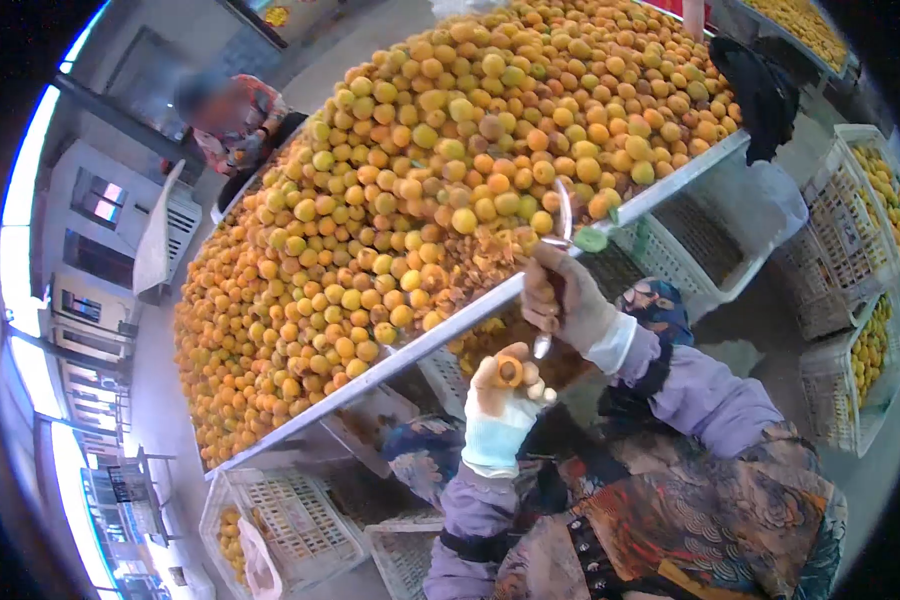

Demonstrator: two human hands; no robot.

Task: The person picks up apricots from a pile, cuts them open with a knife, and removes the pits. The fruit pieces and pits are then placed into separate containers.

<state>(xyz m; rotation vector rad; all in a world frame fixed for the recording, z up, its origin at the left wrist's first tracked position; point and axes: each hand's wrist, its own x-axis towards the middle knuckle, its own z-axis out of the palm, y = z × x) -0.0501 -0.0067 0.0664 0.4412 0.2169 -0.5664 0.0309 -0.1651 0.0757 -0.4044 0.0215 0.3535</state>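
Note:
My left hand (505, 395), in a pale stained glove, is closed around an apricot (510, 372) held just below the table edge. A round, dark hollow shows on the fruit's upper side. Up and to the right, my gloved right hand (568, 300) is wrapped around a slim metal tool (564, 212). Its curved silver end sticks out above the fist, and a short shiny tip shows below; its exact kind I cannot make out. Torn apricot pieces (485, 262) lie on the table close to my right hand.
A large heap of apricots (440, 140) covers the metal-edged table (370, 378). White plastic crates stand beneath it, including a left crate (295, 520), and stacked crates (820, 235) are at the right. Another person (240, 125) sits at the far left side. A black cloth (755, 95) hangs at the right corner.

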